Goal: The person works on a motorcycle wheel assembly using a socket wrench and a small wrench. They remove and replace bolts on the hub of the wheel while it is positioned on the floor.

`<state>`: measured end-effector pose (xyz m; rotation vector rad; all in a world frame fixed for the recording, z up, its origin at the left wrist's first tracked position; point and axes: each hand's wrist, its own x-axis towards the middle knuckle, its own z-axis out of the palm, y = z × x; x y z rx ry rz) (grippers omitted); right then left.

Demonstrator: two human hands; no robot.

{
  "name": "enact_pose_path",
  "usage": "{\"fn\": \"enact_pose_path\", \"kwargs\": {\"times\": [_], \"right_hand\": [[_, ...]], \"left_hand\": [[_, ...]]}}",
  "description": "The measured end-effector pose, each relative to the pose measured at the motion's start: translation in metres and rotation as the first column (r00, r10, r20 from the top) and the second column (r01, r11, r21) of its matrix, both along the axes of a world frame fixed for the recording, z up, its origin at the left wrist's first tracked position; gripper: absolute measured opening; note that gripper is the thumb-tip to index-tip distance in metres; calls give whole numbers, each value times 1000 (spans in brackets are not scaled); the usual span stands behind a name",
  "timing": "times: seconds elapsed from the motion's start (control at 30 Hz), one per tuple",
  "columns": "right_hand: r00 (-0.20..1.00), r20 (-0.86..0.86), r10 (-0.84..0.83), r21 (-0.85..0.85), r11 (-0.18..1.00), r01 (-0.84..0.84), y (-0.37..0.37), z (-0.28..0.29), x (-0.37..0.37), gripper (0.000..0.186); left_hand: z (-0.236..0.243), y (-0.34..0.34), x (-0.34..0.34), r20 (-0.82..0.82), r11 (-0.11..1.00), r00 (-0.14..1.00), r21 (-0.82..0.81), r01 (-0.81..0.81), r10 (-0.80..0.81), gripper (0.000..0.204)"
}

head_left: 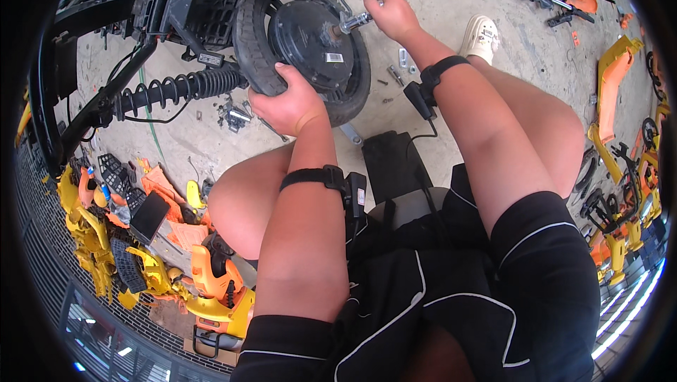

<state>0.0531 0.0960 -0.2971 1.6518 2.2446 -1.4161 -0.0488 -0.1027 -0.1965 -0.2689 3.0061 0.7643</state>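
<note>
A black hub-motor wheel (303, 33) with a rubber tyre (255, 50) stands in front of me, still beside the black vehicle frame (95, 96). My left hand (293, 103) grips the near side of the tyre, its thumb lying on the tread. In my right hand (396, 16) is a silver socket wrench (358, 22), closed around its handle end. The wrench's head sits over the axle at the hub's middle; how far it is seated on the axle I cannot tell. A pale label (333, 57) shows on the hub cover.
Coil-spring shock absorbers (187, 86) flank the wheel. Sockets (403, 57), a flat wrench (351, 134) and small hardware (235, 115) lie on the concrete floor. Yellow and orange plastic parts (92, 234) are heaped at the left; more body panels (615, 79) lie at the right.
</note>
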Motion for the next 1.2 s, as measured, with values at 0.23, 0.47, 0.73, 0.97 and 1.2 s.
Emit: {"fn": "enact_pose_path", "kwargs": {"times": [0.23,0.47,0.73,0.97,1.2], "right_hand": [[992,-121,24,-73,997,-33,3,-4,4,58],[968,-232,99,-214,965,-150,14,-5,5,56],[953,-129,275,-197,935,-296,28,14,-2,52],[980,-102,169,-53,983,-175,16,-1,-3,47],[981,-108,159,-37,986,-164,15,-1,-2,46]], "left_hand": [[-1,-1,0,-3,1000,1000,10,-3,3,70],[1,0,-1,9,1000,1000,8,2,-3,71],[-1,-2,-1,-6,1000,1000,-4,7,-7,71],[-1,-1,-1,-13,1000,1000,11,16,-15,70],[-3,0,0,-36,1000,999,8,24,-24,69]]}}
